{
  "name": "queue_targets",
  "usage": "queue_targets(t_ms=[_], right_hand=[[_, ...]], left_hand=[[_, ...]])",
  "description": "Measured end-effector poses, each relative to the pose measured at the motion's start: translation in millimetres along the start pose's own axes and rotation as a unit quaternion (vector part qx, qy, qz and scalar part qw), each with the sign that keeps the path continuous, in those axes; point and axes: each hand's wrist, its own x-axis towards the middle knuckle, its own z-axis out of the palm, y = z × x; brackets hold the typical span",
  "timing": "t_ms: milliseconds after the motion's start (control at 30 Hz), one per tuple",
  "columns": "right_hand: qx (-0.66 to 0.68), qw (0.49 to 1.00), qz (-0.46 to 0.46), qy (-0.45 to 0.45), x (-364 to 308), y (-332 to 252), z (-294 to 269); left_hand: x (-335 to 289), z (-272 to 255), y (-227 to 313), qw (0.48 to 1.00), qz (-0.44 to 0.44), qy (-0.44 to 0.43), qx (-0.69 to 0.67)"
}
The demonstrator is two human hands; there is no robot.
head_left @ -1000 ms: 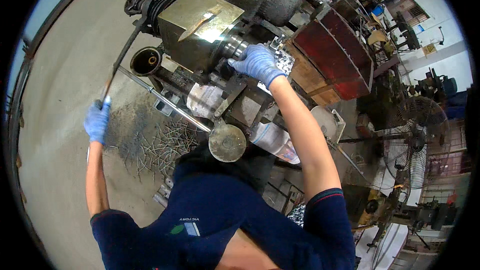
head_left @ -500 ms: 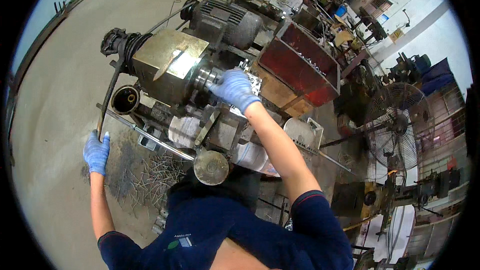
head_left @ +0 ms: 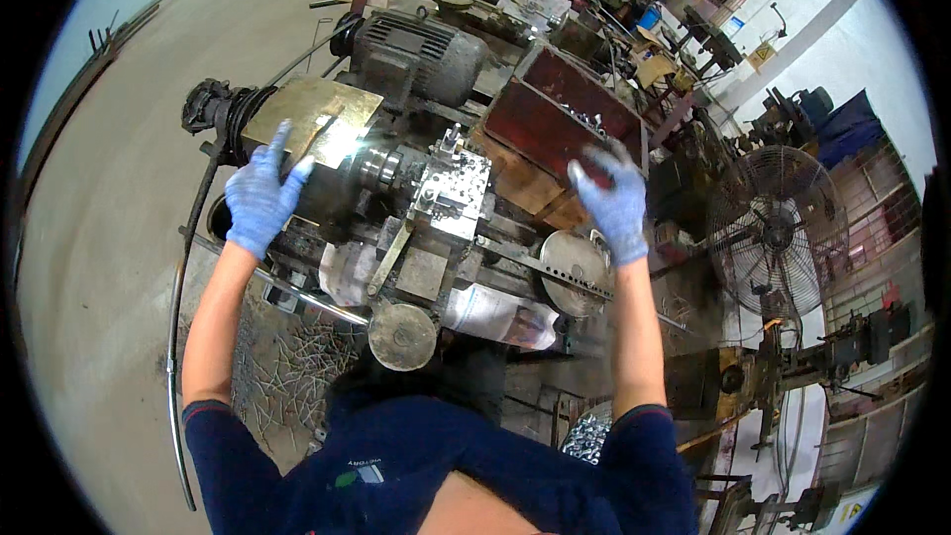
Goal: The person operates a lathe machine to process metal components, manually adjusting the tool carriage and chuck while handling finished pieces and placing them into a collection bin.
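Observation:
My left hand (head_left: pixel 262 200), in a blue knit glove, is raised over the front of a lathe's headstock (head_left: pixel 327 173), its fingers spread and nothing in them. Under the fingertips lies a brass-coloured cover plate (head_left: pixel 332 104) with a thin strip-like piece on it. The chuck (head_left: pixel 381 166) sits right of that hand, with the shiny tool slide (head_left: pixel 454 188) beside it. My right hand (head_left: pixel 616 200), gloved alike, hovers by the near right corner of a red metal box (head_left: pixel 570 104). Its fingers are apart and slightly blurred; no held thing shows. A long lever rod (head_left: pixel 176 337) hangs at the left.
A motor (head_left: pixel 416 54) stands behind the headstock. Wire-like scrap (head_left: pixel 307 367) litters the floor at the lower left. Near me are a round handwheel disc (head_left: pixel 402 337) and a perforated bar (head_left: pixel 545 267). A container of small metal parts (head_left: pixel 587 439) sits by my right arm. A large fan (head_left: pixel 778 228) stands right.
My left hand has let go of the lever rod and risen to the headstock; the rod now hangs lower. My right hand has left the chuck area and moved right to the red box.

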Motion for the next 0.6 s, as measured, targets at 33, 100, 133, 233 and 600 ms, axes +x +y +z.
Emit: queue_targets(t_ms=[33, 100, 133, 233, 600], right_hand=[[0.004, 1.0, -0.001, -0.008, -22, -1, -2], [0.021, 0.998, 0.022, -0.056, -61, -2, -5], [0.008, 0.999, 0.012, -0.053, -91, 22, 1], [0.072, 0.991, 0.098, -0.057, -160, 41, -2], [0.167, 0.953, 0.248, -0.06, -218, 41, -26]], left_hand=[[1, 16, -5, 0.999, 0.036, 0.015, -0.01], [-2, 42, -20, 0.993, 0.104, 0.04, -0.03], [-3, 38, -11, 0.991, 0.107, 0.038, -0.07], [-18, 28, 32, 0.976, 0.13, 0.045, -0.167], [-41, 68, 86, 0.968, 0.127, -0.149, -0.158]])
